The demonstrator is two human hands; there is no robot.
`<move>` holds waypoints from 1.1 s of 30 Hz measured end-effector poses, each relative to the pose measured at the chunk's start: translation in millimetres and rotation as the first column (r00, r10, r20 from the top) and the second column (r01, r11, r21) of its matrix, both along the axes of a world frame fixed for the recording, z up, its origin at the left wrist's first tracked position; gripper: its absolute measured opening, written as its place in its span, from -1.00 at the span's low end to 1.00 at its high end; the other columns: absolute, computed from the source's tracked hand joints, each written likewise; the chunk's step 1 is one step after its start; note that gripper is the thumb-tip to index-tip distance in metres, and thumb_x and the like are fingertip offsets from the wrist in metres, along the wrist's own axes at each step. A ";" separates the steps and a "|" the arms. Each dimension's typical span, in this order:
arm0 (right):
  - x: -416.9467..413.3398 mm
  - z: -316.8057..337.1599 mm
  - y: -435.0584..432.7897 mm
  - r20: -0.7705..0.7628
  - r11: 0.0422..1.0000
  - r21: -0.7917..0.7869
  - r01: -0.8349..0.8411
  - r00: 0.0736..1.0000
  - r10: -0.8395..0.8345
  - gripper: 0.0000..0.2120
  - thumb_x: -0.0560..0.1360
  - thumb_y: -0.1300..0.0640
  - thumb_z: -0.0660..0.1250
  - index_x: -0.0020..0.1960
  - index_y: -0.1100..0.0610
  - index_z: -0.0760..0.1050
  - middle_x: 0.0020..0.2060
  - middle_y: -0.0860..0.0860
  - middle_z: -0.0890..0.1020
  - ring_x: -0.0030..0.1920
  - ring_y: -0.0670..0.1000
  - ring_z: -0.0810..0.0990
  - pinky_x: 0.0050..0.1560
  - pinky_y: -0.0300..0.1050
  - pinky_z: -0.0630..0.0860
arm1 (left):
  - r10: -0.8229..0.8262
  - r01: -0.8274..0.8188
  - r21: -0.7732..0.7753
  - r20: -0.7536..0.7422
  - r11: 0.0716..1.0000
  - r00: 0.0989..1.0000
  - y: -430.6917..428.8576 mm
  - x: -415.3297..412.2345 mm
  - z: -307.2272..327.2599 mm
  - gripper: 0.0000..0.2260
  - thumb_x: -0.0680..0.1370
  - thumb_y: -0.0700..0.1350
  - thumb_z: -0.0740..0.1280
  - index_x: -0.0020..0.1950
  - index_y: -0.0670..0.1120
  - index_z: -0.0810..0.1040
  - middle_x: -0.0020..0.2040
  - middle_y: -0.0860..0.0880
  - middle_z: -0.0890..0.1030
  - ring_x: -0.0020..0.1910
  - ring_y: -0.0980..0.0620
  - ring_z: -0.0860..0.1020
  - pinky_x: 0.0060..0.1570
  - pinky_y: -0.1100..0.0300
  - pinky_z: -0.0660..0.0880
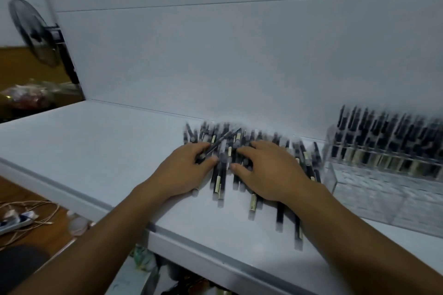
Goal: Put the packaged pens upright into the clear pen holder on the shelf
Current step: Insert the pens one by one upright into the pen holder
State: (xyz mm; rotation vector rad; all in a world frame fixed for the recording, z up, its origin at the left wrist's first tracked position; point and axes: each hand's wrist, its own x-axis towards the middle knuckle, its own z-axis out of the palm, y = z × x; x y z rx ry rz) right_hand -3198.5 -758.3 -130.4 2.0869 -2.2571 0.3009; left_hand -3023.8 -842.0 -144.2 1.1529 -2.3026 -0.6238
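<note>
White shelf [84, 155], loose packaged pens [219, 178] heaped, clear pen holder [383, 196] beside them

Reaching forward with both bare forearms, side by side, palms down. Pinching one packaged pen [223, 140] between the curled fingers and thumb of the left hand [184, 171]. Resting the right hand [271, 172], fingers spread and loosely bent, on the pen pile [219, 181] just beside it.
</note>
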 end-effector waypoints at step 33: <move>-7.7 9.9 6.8 0.686 0.907 -0.314 0.281 0.728 0.012 -0.80 0.55 0.13 0.28 0.14 0.03 0.58 -0.21 -0.17 0.58 -0.28 -0.14 0.53 -0.30 -0.27 0.43 | 0.165 -0.027 0.276 -0.493 0.961 0.854 -19.3 -45.4 43.1 -0.78 0.50 -0.13 0.43 0.13 -0.02 0.54 -0.06 -0.02 0.65 -0.26 0.17 0.56 -0.33 0.36 0.41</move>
